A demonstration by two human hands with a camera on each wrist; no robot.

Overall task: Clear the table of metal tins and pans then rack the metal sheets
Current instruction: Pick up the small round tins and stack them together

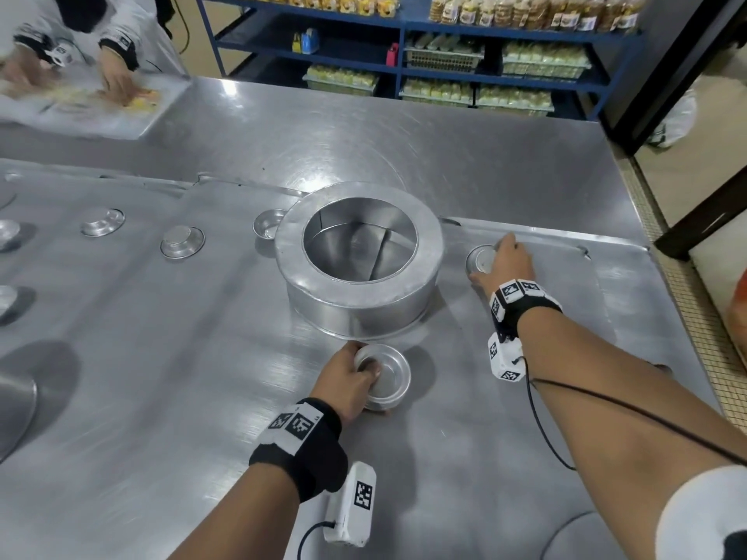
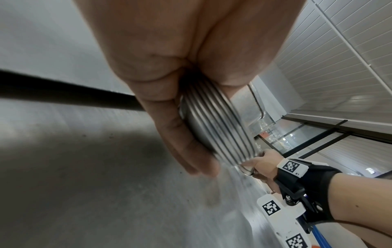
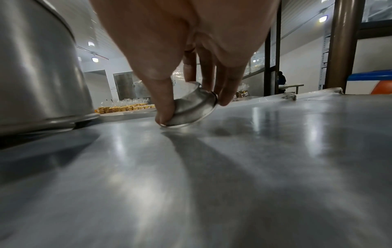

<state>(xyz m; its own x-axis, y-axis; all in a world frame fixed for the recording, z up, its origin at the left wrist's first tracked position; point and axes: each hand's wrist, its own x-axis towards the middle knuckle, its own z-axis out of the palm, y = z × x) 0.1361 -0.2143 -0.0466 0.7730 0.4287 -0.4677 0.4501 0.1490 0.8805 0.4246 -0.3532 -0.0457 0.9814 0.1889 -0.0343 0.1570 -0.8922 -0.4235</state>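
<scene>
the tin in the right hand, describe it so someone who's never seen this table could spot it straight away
Start at the big round pan in the middle of the steel table. Just to its right, the right hand pinches a small tin by its rim. Unlike the tins lying flat at far left, it is tipped up on one edge.

Beyond the desk (image 1: 404,127) we saw blue shelving (image 1: 400,54) stacked with bagged goods (image 1: 533,10). At the far left corner, another person (image 1: 72,30) bent over a blurred tray (image 1: 121,119).
</scene>
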